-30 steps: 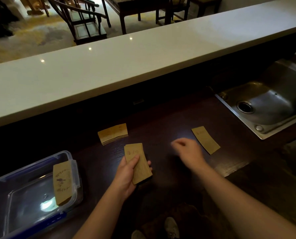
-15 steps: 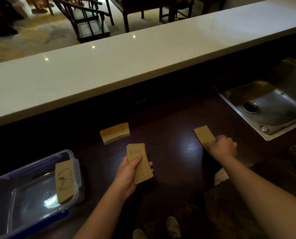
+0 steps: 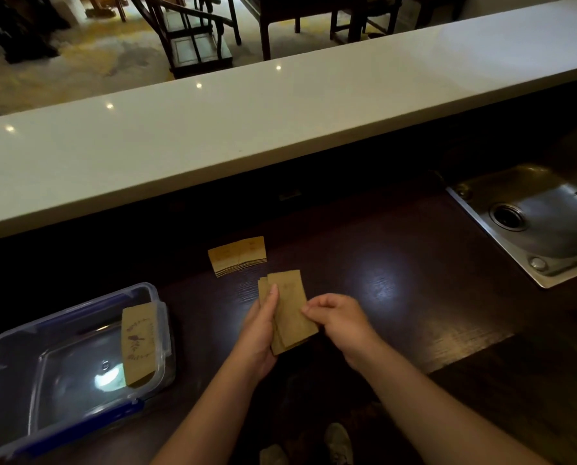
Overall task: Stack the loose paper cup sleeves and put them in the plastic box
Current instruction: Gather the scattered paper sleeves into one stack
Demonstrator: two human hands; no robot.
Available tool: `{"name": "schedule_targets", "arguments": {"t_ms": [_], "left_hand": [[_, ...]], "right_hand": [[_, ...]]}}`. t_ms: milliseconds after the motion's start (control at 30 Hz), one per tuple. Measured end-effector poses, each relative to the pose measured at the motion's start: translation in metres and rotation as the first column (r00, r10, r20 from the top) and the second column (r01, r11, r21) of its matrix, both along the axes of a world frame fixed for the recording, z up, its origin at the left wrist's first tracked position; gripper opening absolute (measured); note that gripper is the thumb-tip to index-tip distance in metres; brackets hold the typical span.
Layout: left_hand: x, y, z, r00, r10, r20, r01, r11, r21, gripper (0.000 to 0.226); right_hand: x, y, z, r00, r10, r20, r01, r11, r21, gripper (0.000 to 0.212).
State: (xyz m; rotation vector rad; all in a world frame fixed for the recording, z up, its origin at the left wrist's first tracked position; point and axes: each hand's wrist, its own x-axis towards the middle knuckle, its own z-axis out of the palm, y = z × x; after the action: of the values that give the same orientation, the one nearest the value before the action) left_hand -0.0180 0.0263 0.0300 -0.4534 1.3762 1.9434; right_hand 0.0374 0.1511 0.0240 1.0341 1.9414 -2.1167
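Observation:
My left hand (image 3: 259,333) grips a stack of brown paper cup sleeves (image 3: 290,310) above the dark counter, thumb on top. My right hand (image 3: 339,318) pinches the right edge of the top sleeve, which lies slightly askew on that stack. A second pile of sleeves (image 3: 237,255) rests flat on the counter just beyond the held stack. The clear plastic box (image 3: 18,347) with blue clips sits at the lower left. One printed sleeve (image 3: 138,344) leans inside it against its right wall.
A steel sink (image 3: 542,226) is sunk into the counter at the right. A raised white bar top (image 3: 280,115) runs across behind the dark counter (image 3: 398,280). Chairs and tables stand beyond it. My shoes show below the counter edge.
My right hand took the single sleeve from the counter near the sink and carried it left onto the stack in my left hand. That spot on the counter is now bare.

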Motion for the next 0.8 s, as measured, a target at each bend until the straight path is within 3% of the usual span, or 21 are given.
{"name": "schedule_targets", "arguments": {"t_ms": [133, 267, 433, 633, 700, 800], "left_hand": [[0.001, -0.005, -0.005, 0.999, 0.015, -0.039, -0.018, 0.997, -0.080, 0.029], [0.001, -0.010, -0.008, 0.998, 0.040, -0.041, -0.043, 0.996, -0.077, 0.027], [-0.002, -0.013, -0.009, 0.997, 0.050, -0.062, -0.054, 0.996, -0.067, 0.020], [-0.005, -0.024, -0.011, 0.990, 0.131, -0.048, -0.133, 0.990, -0.039, 0.019], [-0.007, -0.031, -0.013, 0.985, 0.161, -0.057, -0.163, 0.986, -0.029, 0.017], [-0.009, -0.044, -0.015, 0.979, 0.201, -0.038, -0.203, 0.978, -0.044, 0.016]], "right_hand": [[-0.007, -0.018, -0.006, 0.999, 0.047, 0.016, -0.049, 0.990, 0.134, 0.009], [-0.013, -0.024, -0.009, 0.999, 0.047, 0.028, -0.051, 0.987, 0.154, 0.018], [-0.018, -0.027, -0.010, 0.990, 0.133, 0.038, -0.135, 0.988, 0.072, 0.011], [-0.031, -0.025, -0.009, 0.965, 0.260, 0.030, -0.259, 0.966, -0.006, 0.018], [-0.046, -0.019, -0.010, 0.935, 0.352, 0.036, -0.354, 0.932, 0.082, 0.016], [-0.087, -0.004, -0.014, 0.914, 0.404, 0.044, -0.389, 0.839, 0.380, 0.015]]}}
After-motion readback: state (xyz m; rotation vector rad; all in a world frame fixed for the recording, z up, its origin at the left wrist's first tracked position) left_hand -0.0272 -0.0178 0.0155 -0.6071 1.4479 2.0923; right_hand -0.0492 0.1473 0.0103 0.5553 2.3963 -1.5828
